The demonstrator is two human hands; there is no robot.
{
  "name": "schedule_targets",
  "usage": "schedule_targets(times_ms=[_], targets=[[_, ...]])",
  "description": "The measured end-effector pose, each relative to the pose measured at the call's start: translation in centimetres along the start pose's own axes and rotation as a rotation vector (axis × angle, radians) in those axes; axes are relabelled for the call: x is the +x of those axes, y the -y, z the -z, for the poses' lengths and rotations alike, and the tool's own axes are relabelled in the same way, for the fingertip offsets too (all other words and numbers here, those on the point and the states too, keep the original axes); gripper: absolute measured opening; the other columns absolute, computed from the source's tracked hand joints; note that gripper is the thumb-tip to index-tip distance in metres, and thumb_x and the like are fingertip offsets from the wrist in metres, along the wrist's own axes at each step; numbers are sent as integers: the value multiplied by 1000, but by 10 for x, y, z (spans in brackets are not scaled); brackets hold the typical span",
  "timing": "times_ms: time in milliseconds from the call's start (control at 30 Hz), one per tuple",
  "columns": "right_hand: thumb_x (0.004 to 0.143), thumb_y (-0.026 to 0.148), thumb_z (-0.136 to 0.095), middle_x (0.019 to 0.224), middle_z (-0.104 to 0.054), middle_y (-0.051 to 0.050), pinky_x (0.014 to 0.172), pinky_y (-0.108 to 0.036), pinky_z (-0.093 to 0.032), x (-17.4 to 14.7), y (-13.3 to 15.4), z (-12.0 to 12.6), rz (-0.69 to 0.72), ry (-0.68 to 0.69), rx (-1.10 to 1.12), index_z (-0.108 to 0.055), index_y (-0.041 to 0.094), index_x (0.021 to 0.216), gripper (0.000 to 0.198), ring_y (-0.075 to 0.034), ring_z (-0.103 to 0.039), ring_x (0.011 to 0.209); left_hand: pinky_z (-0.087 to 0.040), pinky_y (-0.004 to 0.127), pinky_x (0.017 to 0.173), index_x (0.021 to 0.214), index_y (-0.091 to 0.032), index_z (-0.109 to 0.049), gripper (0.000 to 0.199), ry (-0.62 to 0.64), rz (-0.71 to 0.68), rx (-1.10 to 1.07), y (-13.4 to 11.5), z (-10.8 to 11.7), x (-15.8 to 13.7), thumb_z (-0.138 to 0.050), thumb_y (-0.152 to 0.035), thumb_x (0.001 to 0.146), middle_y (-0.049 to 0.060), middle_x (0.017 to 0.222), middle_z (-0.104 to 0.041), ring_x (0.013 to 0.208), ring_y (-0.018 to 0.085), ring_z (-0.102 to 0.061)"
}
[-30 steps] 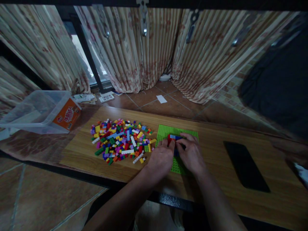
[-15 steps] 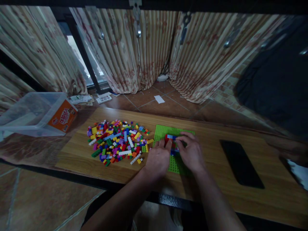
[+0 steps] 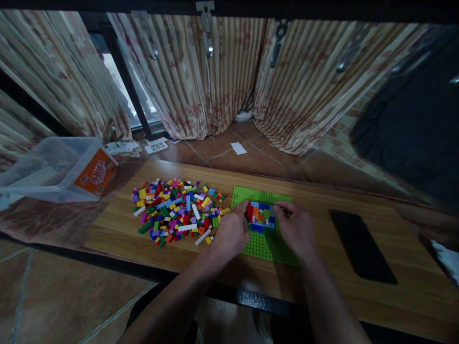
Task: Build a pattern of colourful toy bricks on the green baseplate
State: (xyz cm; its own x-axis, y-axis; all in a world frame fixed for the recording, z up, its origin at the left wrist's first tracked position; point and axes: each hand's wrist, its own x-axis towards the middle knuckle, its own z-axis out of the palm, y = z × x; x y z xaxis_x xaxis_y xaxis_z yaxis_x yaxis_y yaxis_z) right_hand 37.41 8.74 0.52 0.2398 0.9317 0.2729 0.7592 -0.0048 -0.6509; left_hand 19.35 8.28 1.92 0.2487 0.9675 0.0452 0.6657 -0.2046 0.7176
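Observation:
A small rectangular build of toy bricks [image 3: 262,217], red, orange, blue, green and white on top, sits on a green studded baseplate [image 3: 270,248]. My left hand [image 3: 232,231] is closed against the build's left side, its index fingertip by the red bricks. On the opposite side, my right hand [image 3: 297,229] has its thumb and fingers curled in at the right edge. Its fingertips partly cover that edge, so any small piece between them is hidden. Left of the plate, close to my left hand, spreads a pile of loose toy bricks [image 3: 186,227] in many colours.
A wooden board [image 3: 311,286] carries all of this. Farther right on it lies a dark flat phone-shaped slab [image 3: 362,246]. A clear plastic bin [image 3: 46,184] with an orange label stands at the far left. Striped curtains [image 3: 222,71] hang behind, and a white card [image 3: 238,148] lies beyond the board.
My hands have moved apart, the right one to the right and off the top of the build. More of its coloured top now shows. The view has shifted slightly.

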Motion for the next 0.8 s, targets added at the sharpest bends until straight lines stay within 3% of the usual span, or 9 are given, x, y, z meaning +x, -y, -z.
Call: schedule_targets(times_ms=[100,367,533,700,800], targets=[[84,40,-48,94,-71,-12,77,-40,-49,-1,0,-5,22,63,-67,-69,16,98,35,-25,-65,82,-50,35,97,137,-12,-46,54,-7,-1,-25,-1,-5,-2,-43,-8,84,13,117,-68,103,21,-66],[84,44,-48,97,-68,-12,77,-42,-49,-1,-10,-6,36,59,-147,-68,18,100,36,-26,-63,84,-52,31,94,135,-16,-50,51,1,-31,-130,-1,-7,-2,-45,-10,85,11,118,-68,102,19,-67],[83,45,-48,98,-68,-11,79,-41,-48,0,-11,-5,-5,79,-162,-68,18,102,38,-26,-63,86,-53,30,89,119,-17,-63,41,-60,-27,-127,21,28,6,-47,-8,82,7,103,-73,93,19,-68],[82,45,-47,98,-68,-12,79,-40,-48,2,-5,-3,-31,70,-177,-68,17,101,40,-25,-63,86,-54,26,75,96,-15,-70,31,-282,64,-215,59,71,15,-46,-5,80,5,89,-74,79,16,-67],[81,46,-47,97,-68,-12,79,-39,-48,3,-2,-4,-27,59,-156,-69,16,100,41,-25,-63,84,-52,25,73,90,-15,-71,26,-246,33,-217,67,81,12,-47,-8,80,4,88,-74,78,16,-66]])
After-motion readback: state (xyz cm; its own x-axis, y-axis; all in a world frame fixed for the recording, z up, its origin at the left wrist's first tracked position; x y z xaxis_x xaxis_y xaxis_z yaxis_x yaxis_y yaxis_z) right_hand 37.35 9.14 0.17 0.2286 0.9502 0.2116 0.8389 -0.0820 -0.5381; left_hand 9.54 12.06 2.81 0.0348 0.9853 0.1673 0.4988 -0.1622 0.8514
